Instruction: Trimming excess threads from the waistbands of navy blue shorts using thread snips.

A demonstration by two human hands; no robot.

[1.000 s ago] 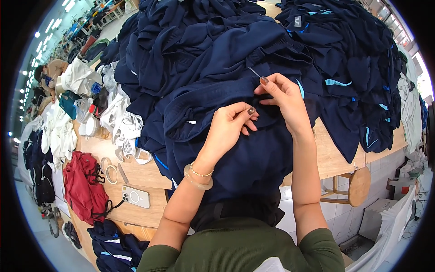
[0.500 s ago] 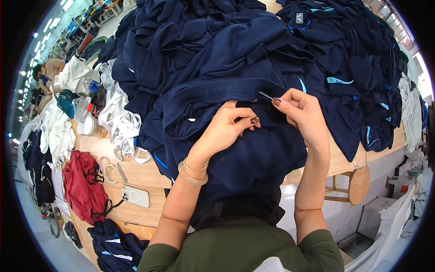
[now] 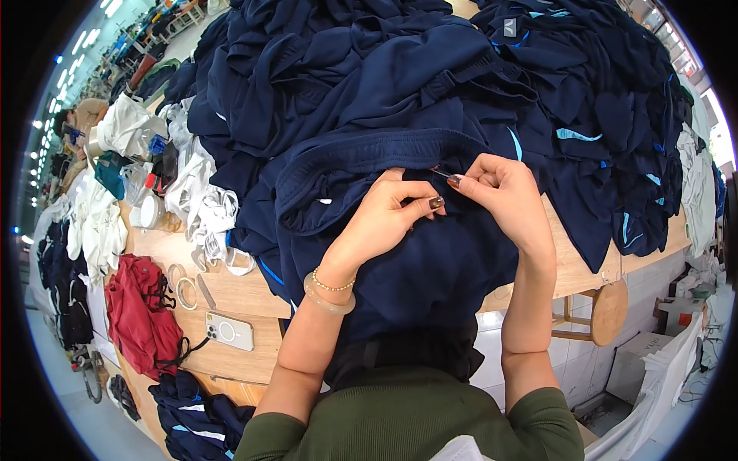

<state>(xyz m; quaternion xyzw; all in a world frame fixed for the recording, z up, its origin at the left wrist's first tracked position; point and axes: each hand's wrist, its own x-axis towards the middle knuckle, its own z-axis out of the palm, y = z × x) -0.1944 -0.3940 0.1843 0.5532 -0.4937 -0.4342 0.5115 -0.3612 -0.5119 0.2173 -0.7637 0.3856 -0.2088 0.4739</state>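
A navy garment (image 3: pixel 415 269) with a stitched elastic waistband (image 3: pixel 369 154) lies spread in front of me, its lower part over my lap. My left hand (image 3: pixel 388 211) is closed on the fabric just below the waistband, thumb against the fingers. In a pinch, my right hand (image 3: pixel 503 196) holds a thin metal pointed tool (image 3: pixel 440 173); most of it is hidden by the fingers. Its tip is at the cloth under the waistband, near the left fingertips, beside a small reddish spot. A small white label (image 3: pixel 325 201) shows inside the waistband.
A big heap of navy garments (image 3: pixel 307 69) fills the far side of the wooden table (image 3: pixel 261 292). At left are white cloths (image 3: pixel 204 188), a red bag (image 3: pixel 142 315), tape rolls (image 3: pixel 187 293) and a phone (image 3: pixel 229 331). A wooden stool (image 3: pixel 609 313) stands at right.
My right hand has shifted slightly left and down, bringing the tool's tip from over the waistband to the cloth under it. My left hand keeps its hold, almost unmoved.
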